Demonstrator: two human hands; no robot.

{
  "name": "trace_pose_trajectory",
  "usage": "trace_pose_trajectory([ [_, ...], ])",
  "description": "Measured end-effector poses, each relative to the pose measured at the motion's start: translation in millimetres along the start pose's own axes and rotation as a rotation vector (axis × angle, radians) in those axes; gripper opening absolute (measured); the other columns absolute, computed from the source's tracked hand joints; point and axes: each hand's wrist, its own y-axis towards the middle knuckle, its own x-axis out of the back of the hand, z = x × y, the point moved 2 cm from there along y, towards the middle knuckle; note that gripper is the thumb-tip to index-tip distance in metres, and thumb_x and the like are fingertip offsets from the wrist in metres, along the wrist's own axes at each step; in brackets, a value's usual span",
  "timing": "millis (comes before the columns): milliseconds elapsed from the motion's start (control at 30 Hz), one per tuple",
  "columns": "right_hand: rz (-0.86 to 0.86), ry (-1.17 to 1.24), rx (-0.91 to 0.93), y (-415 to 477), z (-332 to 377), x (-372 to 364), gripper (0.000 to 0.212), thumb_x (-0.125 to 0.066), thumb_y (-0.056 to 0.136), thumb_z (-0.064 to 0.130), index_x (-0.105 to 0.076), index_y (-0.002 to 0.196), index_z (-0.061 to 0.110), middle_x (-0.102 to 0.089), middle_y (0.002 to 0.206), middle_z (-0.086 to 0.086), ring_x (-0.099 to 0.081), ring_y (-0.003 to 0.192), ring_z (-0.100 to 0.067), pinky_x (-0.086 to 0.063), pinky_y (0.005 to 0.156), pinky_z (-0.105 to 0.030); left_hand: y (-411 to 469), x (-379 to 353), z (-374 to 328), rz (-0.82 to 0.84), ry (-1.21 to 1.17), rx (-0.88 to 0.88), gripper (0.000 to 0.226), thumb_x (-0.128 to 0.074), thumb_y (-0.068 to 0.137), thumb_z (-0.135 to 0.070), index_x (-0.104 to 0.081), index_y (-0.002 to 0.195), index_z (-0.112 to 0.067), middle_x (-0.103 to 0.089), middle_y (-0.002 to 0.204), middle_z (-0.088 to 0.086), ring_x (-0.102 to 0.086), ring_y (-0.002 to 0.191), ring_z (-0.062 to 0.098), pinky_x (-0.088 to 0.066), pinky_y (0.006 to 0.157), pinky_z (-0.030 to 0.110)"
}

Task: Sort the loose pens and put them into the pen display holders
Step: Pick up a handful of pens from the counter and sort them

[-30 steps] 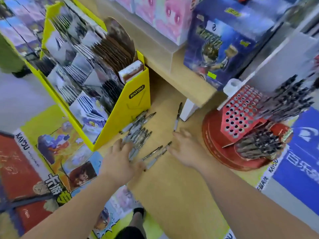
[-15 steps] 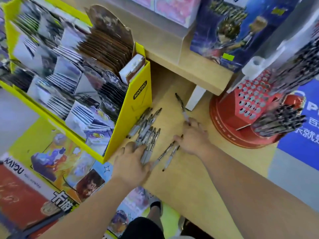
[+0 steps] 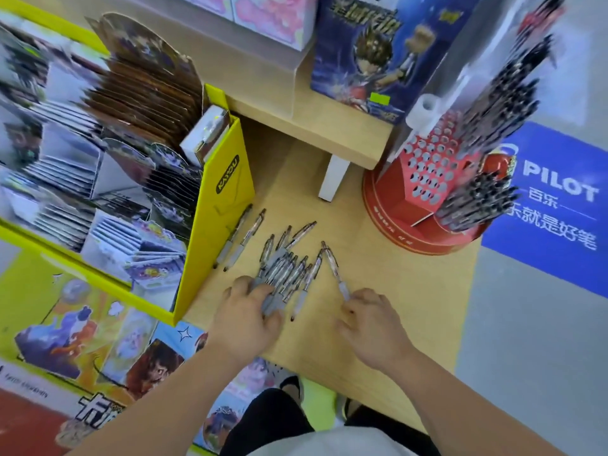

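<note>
Several loose pens (image 3: 286, 268): are lying fanned in a bunch on the wooden surface (image 3: 394, 291), clip ends pointing away from the person and grey grips pointing toward them.
Left hand (image 3: 250, 311): is lying palm down on the near ends of the loose pens, fingers curling round the grey grips and holding them together.
Single pen (image 3: 332, 264): is slanting just right of the bunch, its far end nearly meeting the outermost pen there (the two are making a narrow peak).
Right hand (image 3: 371, 320): is pinching the near end of the single pen between its fingertips.
Pair of pens (image 3: 241, 238): is lying side by side, apart from the bunch and just beside the wall of the yellow display box (image 3: 223, 205).
Pen display holder (image 3: 424, 172): is standing on a round red base at the right of the surface, well apart from both hands, its slanted face showing rows of open holes.
Stocked pens (image 3: 477, 202): are sticking out of the holder's right-hand tiers, dark ends outward.
Yellow display box: is holding rows of card packs, too blurred to read.
Shelf (image 3: 316, 133): is standing raised on a white leg (image 3: 334, 179) behind the pens, carrying a blue box (image 3: 378, 51) and a pink box (image 3: 269, 14).
Blue sign (image 3: 552, 199): is showing the word PILOT beyond the surface's right edge.
</note>
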Motion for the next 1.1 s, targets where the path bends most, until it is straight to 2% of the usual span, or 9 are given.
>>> trace_pose_trajectory([
  [133,-0.113,0.285,-0.079,10,12,3,0.015,-0.063,0.09,0.041,-0.057,0.096,0.029,-0.058,0.099,0.005,-0.057,0.093,-0.021,-0.049,0.078,-0.036,4,4,-2,-0.048,-0.131,-0.006,0.04,-0.069,0.087,-0.029,-0.054,0.124,-0.023,-0.055,0.121,0.002,-0.054,0.11,0.029,-0.044,0.087,0.036],
  [200,-0.193,0.407,-0.155,20,13,8,0.034,-0.065,0.091,0.039,-0.053,0.118,0.021,-0.061,0.098,0.003,-0.06,0.087,-0.02,-0.048,0.072,-0.033,10,7,0,-0.107,-0.192,0.063,0.046,-0.072,0.088,-0.034,-0.049,0.125,-0.019,-0.057,0.117,0.003,-0.057,0.107,0.03,-0.045,0.079,0.035],
  [267,-0.232,0.444,-0.208,32,16,12,0.054,-0.067,0.091,0.038,-0.048,0.134,0.012,-0.064,0.099,-0.002,-0.062,0.087,-0.022,-0.048,0.072,-0.032,20,9,1,-0.119,-0.225,0.124,0.063,-0.074,0.088,-0.04,-0.045,0.137,-0.014,-0.057,0.129,0.007,-0.057,0.116,0.029,-0.05,0.086,0.038],
  [533,-0.184,0.471,-0.268,46,37,-5,0.035,-0.078,0.079,0.023,-0.066,0.11,0.012,-0.071,0.089,-0.002,-0.067,0.083,-0.02,-0.056,0.074,-0.035,42,5,-11,-0.005,-0.103,0.122,0.088,-0.089,0.069,-0.046,-0.048,0.138,-0.01,-0.055,0.129,0.009,-0.057,0.112,0.025,-0.043,0.081,0.026],
  [700,-0.231,0.561,-0.258,43,40,-15,0.024,-0.076,0.082,0.02,-0.072,0.104,0.012,-0.075,0.088,-0.002,-0.07,0.084,-0.019,-0.055,0.077,-0.03,45,3,-12,-0.012,-0.114,0.142,0.079,-0.09,0.069,-0.047,-0.055,0.13,-0.01,-0.06,0.119,0.006,-0.05,0.095,0.015,-0.039,0.075,0.023],
  [767,-0.25,0.548,-0.235,44,44,-17,0.01,-0.077,0.083,0.026,-0.073,0.084,0.017,-0.073,0.076,-0.001,-0.068,0.076,-0.019,-0.054,0.069,-0.029,44,2,-15,-0.026,-0.126,0.148,0.073,-0.089,0.07,-0.042,-0.057,0.129,-0.011,-0.063,0.115,0.006,-0.051,0.093,0.015,-0.039,0.074,0.024],
  [867,-0.286,0.569,-0.227,46,48,-19,0.029,-0.08,0.079,0.033,-0.062,0.057,0.023,-0.06,0.055,0.006,-0.055,0.052,-0.009,-0.04,0.05,-0.024,42,2,-21,-0.061,-0.118,0.141,0.062,-0.085,0.074,-0.035,-0.06,0.126,-0.013,-0.065,0.101,0.001,-0.058,0.09,0.018,-0.04,0.069,0.026],
  [1000,-0.307,0.651,-0.281,52,46,-19,0.024,-0.082,0.077,0.034,-0.068,0.062,0.022,-0.063,0.056,0.01,-0.057,0.054,-0.006,-0.044,0.055,-0.023,42,-2,-23,-0.05,-0.195,0.158,0.049,-0.084,0.076,-0.03,-0.061,0.116,-0.011,-0.067,0.092,0.001,-0.065,0.091,0.023,-0.049,0.071,0.03],
  [1100,-0.301,0.722,-0.303,54,43,-19,0.019,-0.085,0.075,0.034,-0.076,0.084,0.019,-0.061,0.066,0.018,-0.058,0.063,0.002,-0.044,0.059,-0.016,41,-4,-19,-0.046,-0.282,0.194,0.046,-0.085,0.075,-0.027,-0.065,0.114,-0.013,-0.071,0.095,0.001,-0.067,0.092,0.022,-0.054,0.077,0.031],
])
